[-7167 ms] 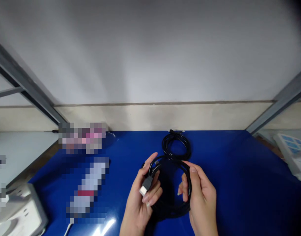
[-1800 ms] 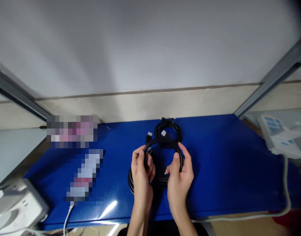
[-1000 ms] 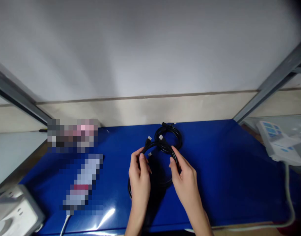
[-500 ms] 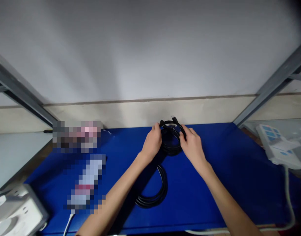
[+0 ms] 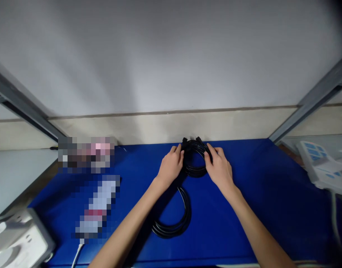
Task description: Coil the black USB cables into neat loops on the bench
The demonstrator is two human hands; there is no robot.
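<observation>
A coiled black cable (image 5: 197, 172) lies near the back edge of the blue table, two plug ends sticking up at its far side. My left hand (image 5: 171, 163) grips the coil's left side between thumb and fingers. On the opposite side my right hand (image 5: 219, 166) has its thumb and fingers closed about the coil. Closer to me, a second black cable coil (image 5: 184, 219) rests on the table, partly covered by my left forearm.
The blue table (image 5: 215, 230) meets a pale wall. A blurred-out power strip-like object (image 5: 99, 204) with a white cord lies left. A white device (image 5: 22, 242) stands front left, and a white-and-blue box (image 5: 323, 163) lies right. Grey metal posts (image 5: 313, 96) flank the table.
Both hands have lowered the upper cable loop with its plugs onto the rest of the coil. The nearer coil stays where it was; the view has shifted slightly.
</observation>
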